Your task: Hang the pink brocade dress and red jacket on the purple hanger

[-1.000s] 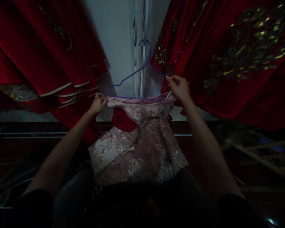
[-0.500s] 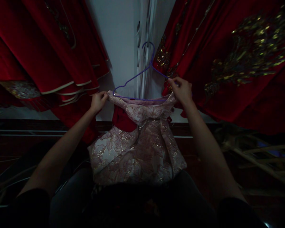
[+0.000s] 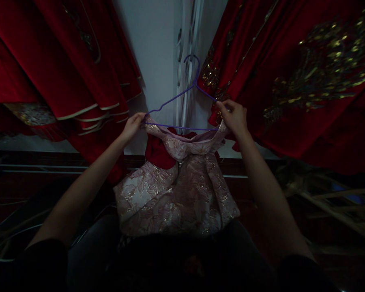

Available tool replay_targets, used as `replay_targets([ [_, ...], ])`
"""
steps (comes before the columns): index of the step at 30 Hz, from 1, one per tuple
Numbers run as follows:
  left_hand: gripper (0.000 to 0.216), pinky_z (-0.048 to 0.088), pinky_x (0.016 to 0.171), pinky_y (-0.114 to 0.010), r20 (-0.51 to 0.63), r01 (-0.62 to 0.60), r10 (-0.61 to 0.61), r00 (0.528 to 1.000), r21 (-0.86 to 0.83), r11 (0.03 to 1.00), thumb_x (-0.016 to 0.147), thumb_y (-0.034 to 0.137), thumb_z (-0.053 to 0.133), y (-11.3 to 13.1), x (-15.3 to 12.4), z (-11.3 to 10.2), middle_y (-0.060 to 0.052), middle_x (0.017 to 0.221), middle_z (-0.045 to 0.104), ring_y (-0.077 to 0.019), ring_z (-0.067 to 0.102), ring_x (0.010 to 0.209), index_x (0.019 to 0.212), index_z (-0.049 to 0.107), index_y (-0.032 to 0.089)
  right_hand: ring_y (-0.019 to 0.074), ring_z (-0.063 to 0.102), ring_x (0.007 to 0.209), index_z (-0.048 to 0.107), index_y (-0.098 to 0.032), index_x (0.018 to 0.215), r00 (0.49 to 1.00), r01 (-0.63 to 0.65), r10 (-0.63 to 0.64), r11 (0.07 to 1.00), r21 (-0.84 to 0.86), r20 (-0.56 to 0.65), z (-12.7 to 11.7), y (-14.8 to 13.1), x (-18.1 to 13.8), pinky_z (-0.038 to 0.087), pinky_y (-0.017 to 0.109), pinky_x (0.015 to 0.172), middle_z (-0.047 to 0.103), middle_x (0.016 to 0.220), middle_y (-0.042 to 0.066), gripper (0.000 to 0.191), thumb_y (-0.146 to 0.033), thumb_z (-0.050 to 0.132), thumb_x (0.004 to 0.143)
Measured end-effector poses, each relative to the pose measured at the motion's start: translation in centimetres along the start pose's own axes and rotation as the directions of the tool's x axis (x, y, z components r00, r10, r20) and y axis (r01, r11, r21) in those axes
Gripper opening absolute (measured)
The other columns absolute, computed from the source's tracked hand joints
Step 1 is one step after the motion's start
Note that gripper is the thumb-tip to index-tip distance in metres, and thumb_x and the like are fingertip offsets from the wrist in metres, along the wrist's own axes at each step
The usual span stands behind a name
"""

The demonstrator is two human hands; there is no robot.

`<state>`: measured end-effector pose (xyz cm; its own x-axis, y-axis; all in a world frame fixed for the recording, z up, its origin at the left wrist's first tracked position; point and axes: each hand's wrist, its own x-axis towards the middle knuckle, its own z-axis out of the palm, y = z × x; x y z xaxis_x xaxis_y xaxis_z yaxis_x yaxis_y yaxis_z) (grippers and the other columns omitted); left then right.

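A pale pink brocade garment (image 3: 176,190) with gold pattern and red lining hangs from a purple wire hanger (image 3: 182,94) held up before me. My left hand (image 3: 133,126) is closed on the garment's left top corner at the hanger's left end. My right hand (image 3: 233,117) pinches the right top corner together with the hanger's right arm. The garment's lower part rests against my dark lap.
Red embroidered garments hang on both sides: plain red with cream trim on the left (image 3: 67,69), red with gold embroidery on the right (image 3: 307,73). A white wall (image 3: 158,52) with hanging straps shows between them. Dark floor and wire hangers (image 3: 6,247) lie low left.
My left hand has moved right along the garment's top edge toward the hanger's left end. The hanger and garment shifted slightly right. More red lining shows at the top.
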<state>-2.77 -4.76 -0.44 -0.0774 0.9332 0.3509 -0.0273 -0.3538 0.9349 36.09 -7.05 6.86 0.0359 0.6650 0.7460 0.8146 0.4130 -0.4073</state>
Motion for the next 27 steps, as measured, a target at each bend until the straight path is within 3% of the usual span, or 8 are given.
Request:
replay_targets([
  [3, 0.038, 0.048, 0.070, -0.022, 0.118, 0.027, -0.020, 0.993, -0.056, 0.998, 0.066, 0.036, 0.075, -0.2, -1.3, -0.7, -0.002, 0.085, 0.067, -0.0121, 0.062, 0.074, 0.098, 0.064, 0.018, 0.0176, 0.056, 0.067, 0.067, -0.021, 0.085, 1.000, -0.012, 0.012, 1.000, 0.009, 0.002, 0.1, 0.1, 0.1, 0.039, 0.030, 0.065, 0.067, 0.075, 0.005, 0.055, -0.070, 0.041, 0.085],
  [7, 0.045, 0.049, 0.078, -0.024, 0.194, -0.034, 0.028, 0.981, 0.027, 0.999, 0.054, 0.027, 0.084, -0.5, -1.6, -0.5, -0.004, 0.092, 0.069, -0.0157, 0.063, 0.083, 0.094, 0.065, 0.016, 0.0177, 0.057, 0.069, 0.067, -0.021, 0.086, 1.000, -0.013, 0.013, 1.000, 0.004, 0.003, 0.0, 0.1, 0.0, 0.039, 0.029, 0.065, 0.068, 0.076, 0.005, 0.054, -0.068, 0.041, 0.085],
  [12, 0.034, 0.047, 0.066, -0.022, 0.046, -0.012, 0.011, 0.999, 0.020, 1.000, 0.057, 0.032, 0.083, -1.7, -0.3, -0.5, -0.003, 0.075, 0.068, -0.0138, 0.060, 0.070, 0.081, 0.068, 0.014, 0.0181, 0.058, 0.068, 0.068, -0.021, 0.088, 1.000, 0.008, -0.008, 1.000, -0.010, 0.010, -0.1, 0.3, 0.1, 0.039, 0.029, 0.065, 0.069, 0.077, 0.005, 0.054, -0.068, 0.040, 0.086],
  [16, 0.041, 0.047, 0.065, -0.021, -0.056, 0.053, -0.058, 0.997, -0.085, 0.995, 0.061, 0.044, 0.080, -2.8, -0.4, -1.6, -0.003, 0.080, 0.068, -0.0117, 0.060, 0.071, 0.087, 0.069, 0.014, 0.0184, 0.059, 0.070, 0.068, -0.021, 0.089, 1.000, 0.023, -0.022, 0.999, -0.032, 0.011, 0.0, 0.4, 0.3, 0.040, 0.029, 0.066, 0.069, 0.079, 0.006, 0.054, -0.066, 0.039, 0.087],
  [20, 0.038, 0.047, 0.065, -0.019, -0.077, 0.073, -0.089, 0.993, -0.189, 0.979, 0.062, 0.044, 0.080, -3.1, -1.0, -1.9, -0.001, 0.080, 0.066, -0.0093, 0.060, 0.070, 0.086, 0.067, 0.016, 0.0196, 0.061, 0.074, 0.068, -0.022, 0.091, 0.999, 0.045, -0.044, 0.997, -0.060, 0.021, -0.1, 0.3, 0.2, 0.041, 0.030, 0.069, 0.070, 0.082, 0.006, 0.054, -0.066, 0.037, 0.089],
  [27, 0.023, 0.045, 0.061, -0.019, -0.050, 0.114, -0.138, 0.989, -0.333, 0.936, 0.069, 0.033, 0.076, -1.6, -1.2, -0.5, 0.000, 0.074, 0.062, -0.0086, 0.057, 0.064, 0.079, 0.063, 0.016, 0.0212, 0.062, 0.075, 0.068, -0.024, 0.090, 0.998, 0.066, -0.066, 0.990, -0.127, 0.004, -0.7, 0.3, 0.3, 0.042, 0.035, 0.077, 0.069, 0.078, 0.005, 0.052, -0.064, 0.036, 0.090],
])
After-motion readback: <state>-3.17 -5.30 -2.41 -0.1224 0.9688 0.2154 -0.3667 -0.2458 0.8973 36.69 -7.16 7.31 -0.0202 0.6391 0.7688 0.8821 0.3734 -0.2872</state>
